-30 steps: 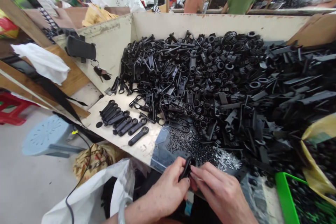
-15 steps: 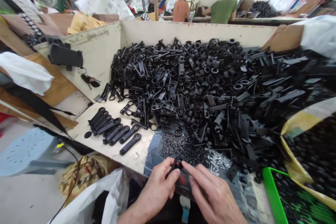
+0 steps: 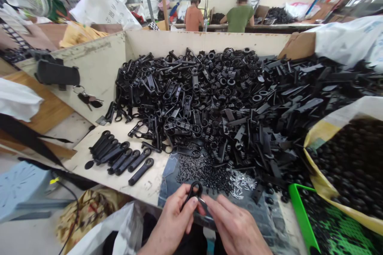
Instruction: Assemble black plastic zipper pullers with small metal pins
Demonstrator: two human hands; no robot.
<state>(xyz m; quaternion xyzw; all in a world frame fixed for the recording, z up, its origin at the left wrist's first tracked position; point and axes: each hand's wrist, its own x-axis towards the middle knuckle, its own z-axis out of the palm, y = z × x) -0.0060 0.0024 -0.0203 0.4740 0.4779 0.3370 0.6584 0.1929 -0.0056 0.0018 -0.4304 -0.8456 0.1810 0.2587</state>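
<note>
A black ring-ended plastic part (image 3: 196, 188) is pinched in my left hand (image 3: 176, 217), its ring pointing up and away from me. Close to its right side, my right hand (image 3: 235, 221) has its fingers together at the part; a small thin piece seems to be at the fingertips, too small to identify. Beyond my hands lie small dark pieces (image 3: 194, 169) and silvery pins (image 3: 241, 183) on a dark mat (image 3: 167, 175). Several black handles (image 3: 141, 171) rest in a row on the pale board to the left.
A large heap of black parts (image 3: 191, 95) fills the walled bench. On the right are a green tray (image 3: 302, 215) and a yellow-edged sack (image 3: 317, 171). Keys (image 3: 89, 99) hang at left above a blue stool (image 3: 24, 187). Two people (image 3: 194, 18) are in the background.
The view has shifted, so the bench sits further left. The ring of the held part now stands more upright and visible, and my right fingers are drawn closer together beside it.
</note>
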